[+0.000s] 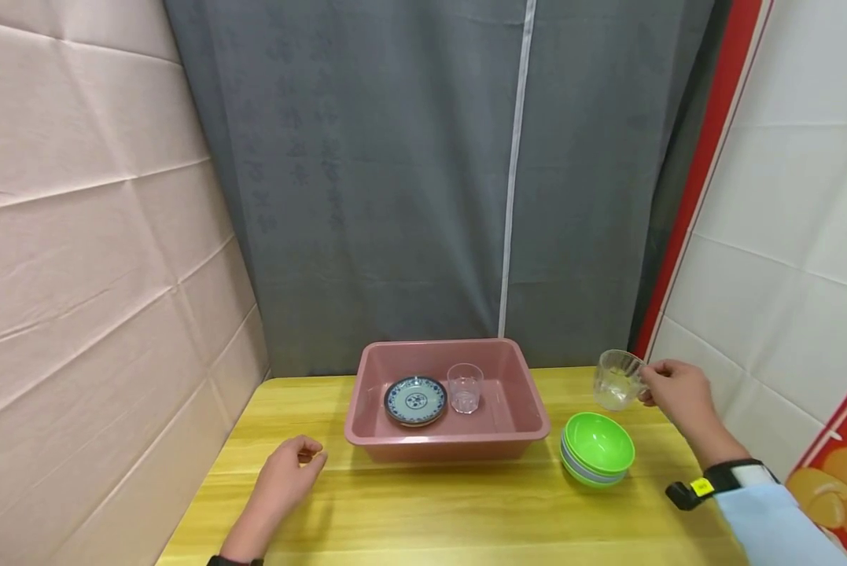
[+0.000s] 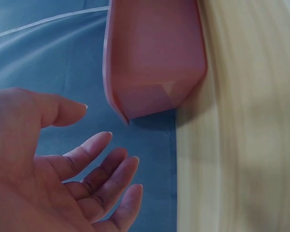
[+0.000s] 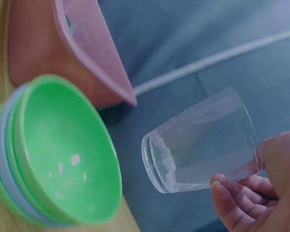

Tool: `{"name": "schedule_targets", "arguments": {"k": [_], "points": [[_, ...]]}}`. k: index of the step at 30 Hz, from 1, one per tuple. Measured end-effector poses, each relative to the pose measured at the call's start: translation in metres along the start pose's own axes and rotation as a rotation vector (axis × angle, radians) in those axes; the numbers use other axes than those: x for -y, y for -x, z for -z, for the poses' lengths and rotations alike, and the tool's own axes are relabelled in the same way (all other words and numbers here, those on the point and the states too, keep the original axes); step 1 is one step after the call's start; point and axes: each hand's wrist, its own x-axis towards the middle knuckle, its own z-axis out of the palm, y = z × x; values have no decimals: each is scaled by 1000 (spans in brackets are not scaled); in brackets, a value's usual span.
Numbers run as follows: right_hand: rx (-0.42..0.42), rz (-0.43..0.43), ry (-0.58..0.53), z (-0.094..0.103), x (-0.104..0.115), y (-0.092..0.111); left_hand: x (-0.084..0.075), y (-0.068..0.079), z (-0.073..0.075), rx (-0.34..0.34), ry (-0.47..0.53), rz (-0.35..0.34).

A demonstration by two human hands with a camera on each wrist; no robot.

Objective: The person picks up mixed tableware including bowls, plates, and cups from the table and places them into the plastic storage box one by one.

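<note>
My right hand [image 1: 678,391] pinches a clear drinking glass [image 1: 617,379] by its rim, fingers and thumb on the side nearest me. In the right wrist view the glass [image 3: 203,145] is tilted, its thick base pointing away from the hand [image 3: 261,188]. Just in front of it in the head view stands a stack of bowls [image 1: 598,444], green with a pale blue one between. My left hand [image 1: 285,475] holds nothing over the table's left side, its fingers loosely bent. The left wrist view shows that hand [image 2: 72,164] with thumb and fingers apart.
A pink plastic basin [image 1: 444,448] sits at the middle of the wooden table [image 1: 437,515]. Inside it are blue-patterned plates [image 1: 416,400] and another clear glass [image 1: 465,387]. A grey curtain [image 1: 395,173] hangs behind, with pale cloth walls [image 1: 97,236] at the sides.
</note>
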Motion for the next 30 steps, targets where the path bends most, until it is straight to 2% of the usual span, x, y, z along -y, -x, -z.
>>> {"name": "schedule_targets", "arguments": {"k": [6, 12, 16, 21, 30], "points": [[96, 33, -16, -13, 28, 13, -13, 0, 6, 37, 56, 23], [214, 49, -53, -26, 58, 28, -32, 2, 9, 57, 110, 4], [253, 44, -73, -42, 76, 40, -50, 1, 6, 58, 129, -17], [305, 50, -102, -67, 93, 53, -73, -3, -2, 108, 179, -33], [371, 59, -162, -112, 120, 79, -118, -8, -18, 137, 238, -175]]}}
